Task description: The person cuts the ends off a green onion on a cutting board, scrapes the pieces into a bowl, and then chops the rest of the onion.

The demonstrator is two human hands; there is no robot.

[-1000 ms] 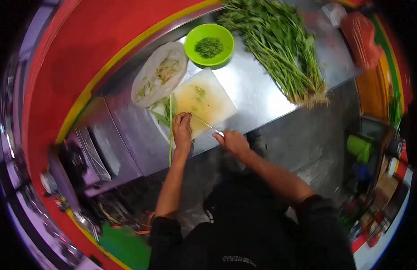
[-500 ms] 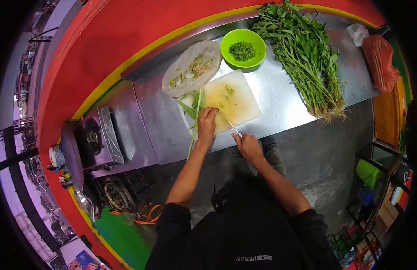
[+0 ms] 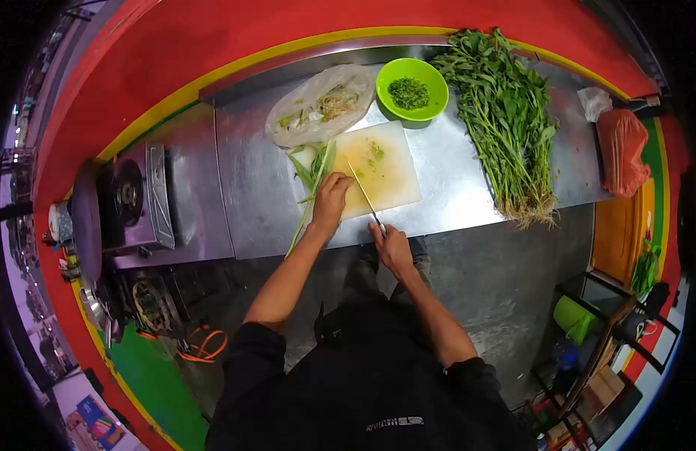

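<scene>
My right hand (image 3: 393, 249) is closed around the handle of a knife (image 3: 362, 188), whose blade points away across the white cutting board (image 3: 399, 180). Just left of the blade is my left hand (image 3: 330, 201), its fingers curled and pressed together over the board's left part; what they pinch is hidden. Long green leafy stalks (image 3: 312, 174) lie along the board's left side, passing by my left hand and over the counter's front edge. Small chopped green bits (image 3: 375, 152) are scattered on the yellow-stained board.
Behind the board sit a clear plastic bag (image 3: 284, 124) of trimmings and a lime-green bowl (image 3: 442, 105) with chopped greens. A large rooted bunch of greens (image 3: 505, 128) covers the counter's right part. Further right is a red plastic bag (image 3: 622, 154); a stove (image 3: 130, 195) stands left.
The view has shifted, moving the counter somewhat in the picture. The knife now shows more of its blade and points further up and left beside my left hand. Both hands keep their grips.
</scene>
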